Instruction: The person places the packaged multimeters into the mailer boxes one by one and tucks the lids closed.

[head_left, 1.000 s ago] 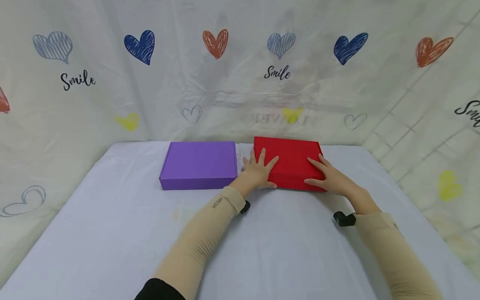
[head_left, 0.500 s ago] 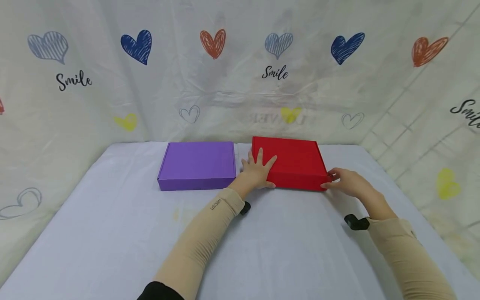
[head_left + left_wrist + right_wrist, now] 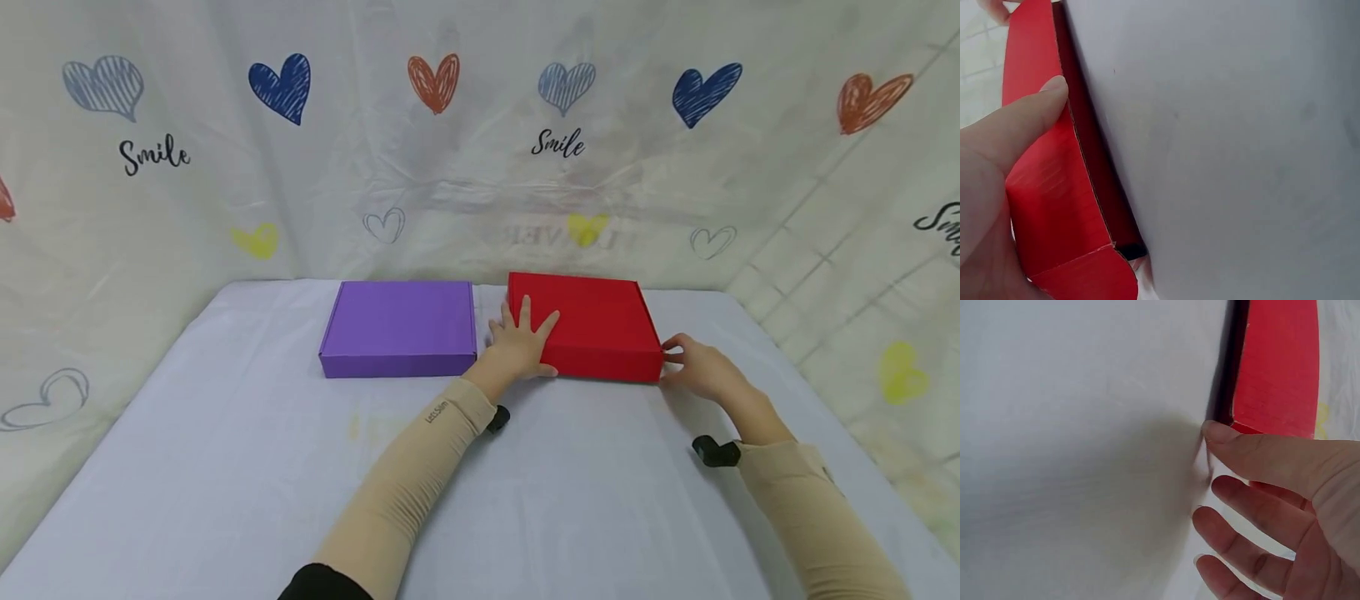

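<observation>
A red cardboard box (image 3: 592, 321) lies at the back of the white-covered table. My left hand (image 3: 517, 346) rests on its left part with fingers spread over the top, and the thumb (image 3: 1038, 112) lies against the front panel (image 3: 1063, 178) in the left wrist view. Below that panel's lower edge a darker red strip shows. My right hand (image 3: 705, 371) is at the box's front right corner, fingers loosely bent. In the right wrist view the thumb (image 3: 1254, 450) lies close by the corner and the other fingers hang apart; the index finger's contact is partly hidden.
A purple cardboard box (image 3: 401, 321) lies flat and shut just left of the red one, with a narrow gap between them. White cloth covers the table (image 3: 570, 500). Behind it hangs a pale curtain (image 3: 480, 167) printed with hearts and words.
My right hand has moved from the top and front of the red box to its front right corner, then slightly outward. The left hand stays on the box.
</observation>
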Available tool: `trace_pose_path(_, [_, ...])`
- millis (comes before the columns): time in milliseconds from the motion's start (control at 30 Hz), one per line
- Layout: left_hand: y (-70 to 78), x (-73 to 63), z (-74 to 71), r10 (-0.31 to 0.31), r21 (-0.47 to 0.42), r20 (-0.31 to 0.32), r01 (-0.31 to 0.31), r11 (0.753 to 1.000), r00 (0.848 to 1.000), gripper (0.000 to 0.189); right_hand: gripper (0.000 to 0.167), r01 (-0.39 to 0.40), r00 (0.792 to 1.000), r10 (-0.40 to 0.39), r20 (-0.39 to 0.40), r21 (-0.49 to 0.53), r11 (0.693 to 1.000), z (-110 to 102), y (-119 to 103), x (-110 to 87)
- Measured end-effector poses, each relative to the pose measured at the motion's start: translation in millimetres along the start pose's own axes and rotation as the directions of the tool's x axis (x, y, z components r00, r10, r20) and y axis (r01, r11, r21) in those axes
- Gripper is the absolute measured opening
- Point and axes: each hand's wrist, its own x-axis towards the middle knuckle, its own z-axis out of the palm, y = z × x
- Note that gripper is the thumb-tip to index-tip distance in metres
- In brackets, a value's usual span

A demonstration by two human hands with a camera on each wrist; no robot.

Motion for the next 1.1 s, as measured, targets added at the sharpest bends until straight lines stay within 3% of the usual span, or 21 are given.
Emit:
trace_pose_path(367, [-12.2, -3.4, -2.1, 0.034, -0.160, 0.043, -0.027, 0.987, 0.998, 0.104, 0.061, 0.187, 0.981, -0.186, -0.055, 0.003, 0.982, 15.3, 16.7, -9.6])
trace_pose_path(467, [-12.9, -1.9, -1.8, 0.037, -0.171, 0.035, -0.031, 0.985, 0.999, 0.105, 0.063, 0.191, 0.981, -0.190, -0.035, 0.024, 0.981, 14.3, 20.3, -11.2])
trace_pose_path(767, [-13.0, 2.0, -7.7, 0.052, -0.154, 0.022, -0.048, 0.987, 0.998, 0.105, 0.070, 0.154, 0.979, -0.159, 0.131, 0.047, 0.987, -6.7, 21.9, -7.5])
trace_pose_path(1100, [-16.6, -3.1, -12.0, 0.087, -0.212, 0.048, -0.075, 0.974, 0.995, 0.104, 0.064, 0.202, 0.962, -0.210, 0.173, 0.060, 0.977, -11.1, 27.1, -6.1])
